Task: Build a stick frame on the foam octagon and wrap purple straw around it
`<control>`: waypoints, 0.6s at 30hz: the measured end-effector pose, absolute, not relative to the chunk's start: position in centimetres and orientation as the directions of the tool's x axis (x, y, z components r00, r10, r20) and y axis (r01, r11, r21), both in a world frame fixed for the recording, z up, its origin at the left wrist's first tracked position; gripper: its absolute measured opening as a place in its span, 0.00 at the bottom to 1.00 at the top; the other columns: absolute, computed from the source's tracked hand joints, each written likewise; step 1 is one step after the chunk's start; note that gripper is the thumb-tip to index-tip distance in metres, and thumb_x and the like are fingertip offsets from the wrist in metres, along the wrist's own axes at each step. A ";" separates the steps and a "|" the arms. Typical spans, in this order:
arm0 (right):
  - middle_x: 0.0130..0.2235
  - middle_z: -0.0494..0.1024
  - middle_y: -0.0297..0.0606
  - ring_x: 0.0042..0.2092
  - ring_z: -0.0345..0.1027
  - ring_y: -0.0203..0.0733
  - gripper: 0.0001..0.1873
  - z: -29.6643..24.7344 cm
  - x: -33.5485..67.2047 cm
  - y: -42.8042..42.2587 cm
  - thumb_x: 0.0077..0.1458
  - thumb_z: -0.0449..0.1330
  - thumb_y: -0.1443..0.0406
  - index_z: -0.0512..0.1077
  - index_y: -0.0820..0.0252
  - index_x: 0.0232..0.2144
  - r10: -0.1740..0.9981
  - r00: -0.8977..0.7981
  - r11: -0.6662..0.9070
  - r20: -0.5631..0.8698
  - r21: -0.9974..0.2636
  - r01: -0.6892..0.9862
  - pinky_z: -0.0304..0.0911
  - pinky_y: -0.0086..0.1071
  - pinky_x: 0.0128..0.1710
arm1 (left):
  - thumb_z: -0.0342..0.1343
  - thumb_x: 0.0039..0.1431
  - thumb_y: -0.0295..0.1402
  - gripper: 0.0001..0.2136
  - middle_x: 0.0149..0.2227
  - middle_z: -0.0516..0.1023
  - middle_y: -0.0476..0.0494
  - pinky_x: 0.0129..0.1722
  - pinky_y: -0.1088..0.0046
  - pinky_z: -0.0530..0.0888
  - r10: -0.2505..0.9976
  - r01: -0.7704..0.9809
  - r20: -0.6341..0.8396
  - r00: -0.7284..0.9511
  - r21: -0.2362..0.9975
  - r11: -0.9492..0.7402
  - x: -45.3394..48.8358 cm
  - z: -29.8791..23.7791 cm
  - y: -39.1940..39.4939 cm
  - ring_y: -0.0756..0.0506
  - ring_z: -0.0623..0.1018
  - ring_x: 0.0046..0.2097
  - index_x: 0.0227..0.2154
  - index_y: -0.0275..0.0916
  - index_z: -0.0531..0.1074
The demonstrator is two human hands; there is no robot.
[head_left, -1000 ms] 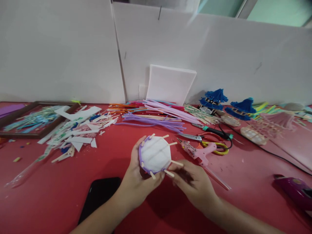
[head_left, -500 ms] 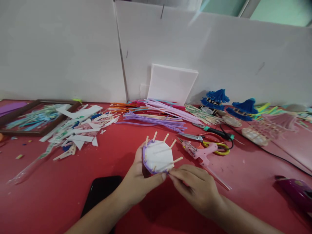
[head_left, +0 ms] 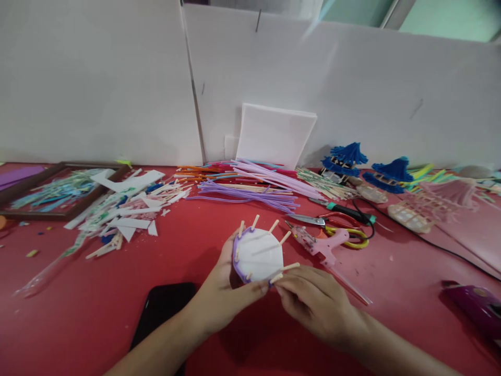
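A white round disc [head_left: 261, 256] with several short wooden sticks standing around its rim rests in my left hand [head_left: 223, 290], whose fingers wrap its left side while the thumb presses the lower edge. A purple pipe cleaner [head_left: 236, 261] runs along the left and lower rim, around the outside of the sticks. My right hand [head_left: 315, 300] pinches at the lower right rim, where the pipe cleaner's end goes in between thumb and forefinger. Its tip is hidden by the fingers. Just beyond my right hand lies a pink glue gun [head_left: 323, 244] with a clear glue stick.
Scissors [head_left: 340, 222] with red and yellow handles lie behind the glue gun. Purple pipe cleaners [head_left: 246, 196] are piled at the back middle. Paper and stick scraps [head_left: 133, 209] lie left, near a brown frame [head_left: 70, 206]. A black phone [head_left: 164, 308] sits by my left forearm. Blue-roofed models [head_left: 391, 175] stand right.
The disc has moved slightly right and down together with my left hand. My right fingers stay at the lower right rim. The things on the table have not moved.
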State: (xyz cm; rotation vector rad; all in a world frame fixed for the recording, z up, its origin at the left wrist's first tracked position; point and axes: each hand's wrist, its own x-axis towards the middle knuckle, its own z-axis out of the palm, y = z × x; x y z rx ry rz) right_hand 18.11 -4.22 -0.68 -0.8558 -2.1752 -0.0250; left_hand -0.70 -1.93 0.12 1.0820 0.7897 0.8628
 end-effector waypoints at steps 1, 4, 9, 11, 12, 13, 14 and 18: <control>0.31 0.80 0.38 0.32 0.74 0.37 0.09 -0.7 18.1 -4.2 0.55 0.52 0.74 0.70 0.60 0.36 0.563 -0.470 0.779 0.680 -0.245 0.578 0.72 0.29 0.35 | 0.62 0.49 0.29 0.44 0.58 0.66 0.40 0.56 0.64 0.64 0.888 -0.191 -0.121 0.443 0.955 0.225 -0.7 0.0 -1.9 0.42 0.68 0.56 0.63 0.47 0.39; 0.31 0.80 0.39 0.31 0.74 0.38 0.09 -0.8 18.0 -4.3 0.55 0.53 0.74 0.70 0.61 0.37 0.544 -0.473 0.790 0.693 -0.234 0.567 0.71 0.29 0.34 | 0.61 0.50 0.29 0.44 0.58 0.64 0.37 0.54 0.61 0.66 0.893 -0.152 -0.146 0.426 0.961 0.230 -0.7 0.0 -2.0 0.40 0.68 0.56 0.63 0.47 0.37; 0.31 0.80 0.38 0.31 0.74 0.38 0.09 -1.0 17.9 -4.3 0.55 0.53 0.74 0.69 0.61 0.38 0.548 -0.458 0.782 0.700 -0.234 0.577 0.71 0.29 0.33 | 0.61 0.49 0.30 0.45 0.56 0.66 0.38 0.51 0.62 0.68 0.893 -0.138 -0.174 0.414 0.958 0.251 -0.7 0.5 -2.0 0.42 0.72 0.51 0.63 0.46 0.36; 0.32 0.80 0.38 0.31 0.73 0.38 0.09 -1.2 17.9 -4.3 0.56 0.53 0.73 0.69 0.61 0.39 0.561 -0.464 0.774 0.686 -0.235 0.588 0.70 0.30 0.33 | 0.61 0.49 0.30 0.45 0.55 0.67 0.38 0.50 0.62 0.68 0.899 -0.131 -0.163 0.406 0.963 0.234 -0.6 0.5 -2.1 0.42 0.72 0.50 0.63 0.46 0.36; 0.32 0.80 0.38 0.31 0.73 0.38 0.10 -1.2 17.9 -4.3 0.56 0.53 0.73 0.68 0.60 0.39 0.568 -0.464 0.769 0.679 -0.237 0.594 0.70 0.30 0.32 | 0.60 0.49 0.30 0.45 0.54 0.68 0.37 0.50 0.61 0.69 0.902 -0.127 -0.157 0.403 0.966 0.225 -0.6 0.5 -2.1 0.42 0.73 0.50 0.63 0.46 0.35; 0.32 0.80 0.38 0.31 0.73 0.38 0.10 -1.3 17.8 -4.4 0.56 0.52 0.73 0.68 0.60 0.40 0.577 -0.462 0.763 0.674 -0.243 0.599 0.69 0.29 0.31 | 0.60 0.49 0.30 0.45 0.54 0.68 0.37 0.50 0.61 0.69 0.904 -0.122 -0.152 0.401 0.969 0.217 -0.6 0.5 -2.1 0.42 0.73 0.49 0.62 0.45 0.34; 0.31 0.80 0.38 0.30 0.73 0.38 0.10 -1.3 17.8 -4.4 0.56 0.52 0.73 0.68 0.60 0.40 0.587 -0.459 0.758 0.667 -0.252 0.602 0.69 0.29 0.30 | 0.60 0.49 0.30 0.45 0.54 0.68 0.37 0.50 0.61 0.69 0.906 -0.117 -0.147 0.396 0.971 0.208 -0.6 0.5 -2.1 0.42 0.73 0.49 0.62 0.45 0.33; 0.30 0.79 0.38 0.29 0.72 0.37 0.11 -1.1 17.5 -4.5 0.56 0.51 0.73 0.69 0.59 0.40 0.603 -0.429 0.743 0.673 -0.278 0.609 0.68 0.28 0.30 | 0.60 0.48 0.30 0.44 0.54 0.67 0.35 0.54 0.59 0.66 0.924 -0.084 -0.114 0.366 0.984 0.155 -0.5 0.7 -2.1 0.42 0.73 0.49 0.61 0.41 0.35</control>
